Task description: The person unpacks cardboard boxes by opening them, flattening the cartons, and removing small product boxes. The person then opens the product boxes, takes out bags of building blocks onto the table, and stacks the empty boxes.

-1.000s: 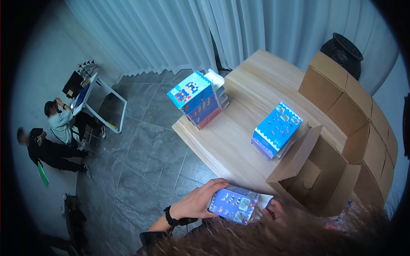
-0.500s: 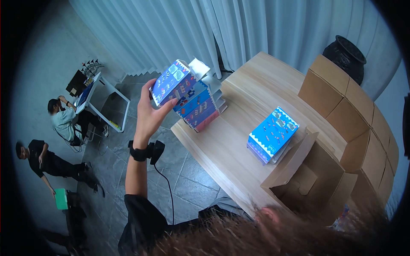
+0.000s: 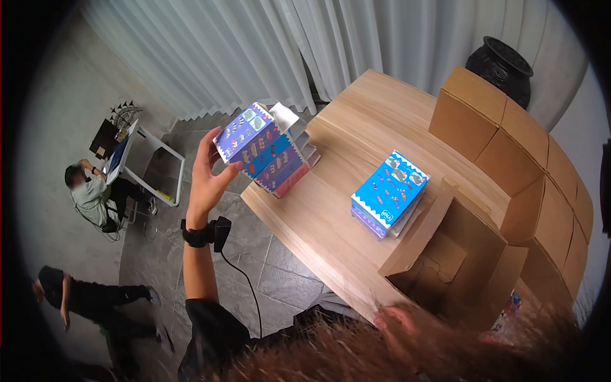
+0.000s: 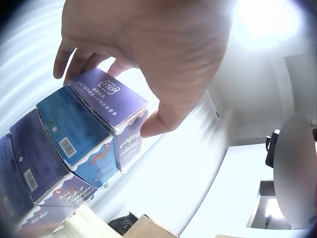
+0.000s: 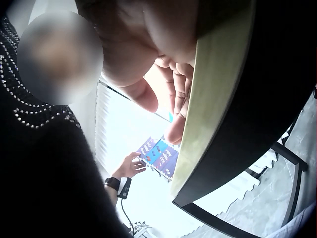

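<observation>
In the head view my left hand (image 3: pixel 207 181) grips a purple printed box (image 3: pixel 243 134) by its sides, thumb on the near side. This box sits on top of a stack of boxes (image 3: pixel 286 178) at the table's left corner, a white flap (image 3: pixel 284 116) sticking out behind. The left wrist view shows the hand (image 4: pixel 153 49) over the purple box (image 4: pixel 106 96), with a blue box (image 4: pixel 74 131) directly below. My right hand (image 3: pixel 398 318), partly hidden by hair, is by the table's front edge; in the right wrist view that hand (image 5: pixel 148 54) hangs loosely curled, holding nothing.
A second stack topped by a blue box (image 3: pixel 391 191) stands mid-table. An open cardboard carton (image 3: pixel 471 248) is right of it, with larger cardboard (image 3: pixel 528 159) behind. A black pot (image 3: pixel 501 70) stands beyond the table. Two people are on the left, one seated (image 3: pixel 92 197).
My left hand has carried the purple box from the front edge up onto the left stack, covering the blue top. My right hand has let go of it. The standing person has moved.
</observation>
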Motion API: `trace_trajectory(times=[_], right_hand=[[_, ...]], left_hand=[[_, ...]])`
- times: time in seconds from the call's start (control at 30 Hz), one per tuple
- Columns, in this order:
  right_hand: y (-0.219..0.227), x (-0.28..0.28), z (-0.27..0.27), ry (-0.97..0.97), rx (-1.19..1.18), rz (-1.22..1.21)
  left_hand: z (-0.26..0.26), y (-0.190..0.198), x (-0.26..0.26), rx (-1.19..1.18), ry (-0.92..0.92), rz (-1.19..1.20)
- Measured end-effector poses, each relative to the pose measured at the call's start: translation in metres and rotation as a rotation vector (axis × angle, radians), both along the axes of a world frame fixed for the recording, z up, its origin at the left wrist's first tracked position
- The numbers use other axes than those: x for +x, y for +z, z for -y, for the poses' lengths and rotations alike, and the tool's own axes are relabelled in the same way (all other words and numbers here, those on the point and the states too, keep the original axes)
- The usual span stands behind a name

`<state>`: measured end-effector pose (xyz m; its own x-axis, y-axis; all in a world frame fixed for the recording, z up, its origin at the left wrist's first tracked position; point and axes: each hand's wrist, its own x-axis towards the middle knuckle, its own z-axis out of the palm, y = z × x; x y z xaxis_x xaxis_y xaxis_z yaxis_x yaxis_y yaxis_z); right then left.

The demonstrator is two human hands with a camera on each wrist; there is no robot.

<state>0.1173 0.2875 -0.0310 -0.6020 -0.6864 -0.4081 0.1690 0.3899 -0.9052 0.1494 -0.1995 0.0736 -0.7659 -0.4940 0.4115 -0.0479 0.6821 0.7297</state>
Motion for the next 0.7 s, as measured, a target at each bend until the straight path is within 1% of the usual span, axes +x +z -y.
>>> trace_trajectory(times=[0.07,0.1,0.13,0.17,0.23,0.37,0.43,0.47,0.53,0.57,0.63,0.7], right_hand=[[-0.008,0.008,0.002,-0.023,-0.028,-0.020],[-0.019,0.019,0.003,-0.137,-0.135,-0.087],[-0.019,0.024,0.005,-0.249,-0.240,-0.155],[-0.018,0.023,0.004,-0.254,-0.235,-0.155],[-0.013,0.017,0.003,-0.171,-0.262,-0.269],[-0.023,0.018,0.000,-0.180,-0.312,-0.248],[-0.021,0.011,0.000,-0.073,-0.318,-0.392],[-0.025,0.015,0.000,-0.072,-0.318,-0.392],[-0.029,0.022,0.002,-0.208,-0.332,-0.202],[-0.023,0.019,0.002,-0.208,-0.333,-0.203],[-0.006,0.009,0.001,-0.104,-0.147,-0.117],[-0.017,0.014,0.000,-0.135,-0.190,-0.101]], left_hand=[[-0.002,0.001,-0.001,0.016,0.044,-0.002],[-0.003,0.001,-0.002,0.021,0.044,-0.009],[-0.003,0.001,-0.002,0.025,0.038,-0.008],[-0.002,0.001,-0.002,0.015,0.031,0.001],[0.000,0.000,-0.001,0.008,0.021,0.011],[-0.001,0.002,0.000,-0.006,-0.003,0.021],[-0.001,0.002,0.001,0.007,-0.005,0.027],[0.001,0.002,0.001,0.016,-0.019,0.019],[0.002,0.001,0.002,0.024,-0.034,0.011],[0.003,0.001,0.002,0.030,-0.044,0.011],[0.004,0.001,0.003,0.035,-0.053,0.011],[0.004,0.001,0.003,0.009,-0.053,-0.014]])
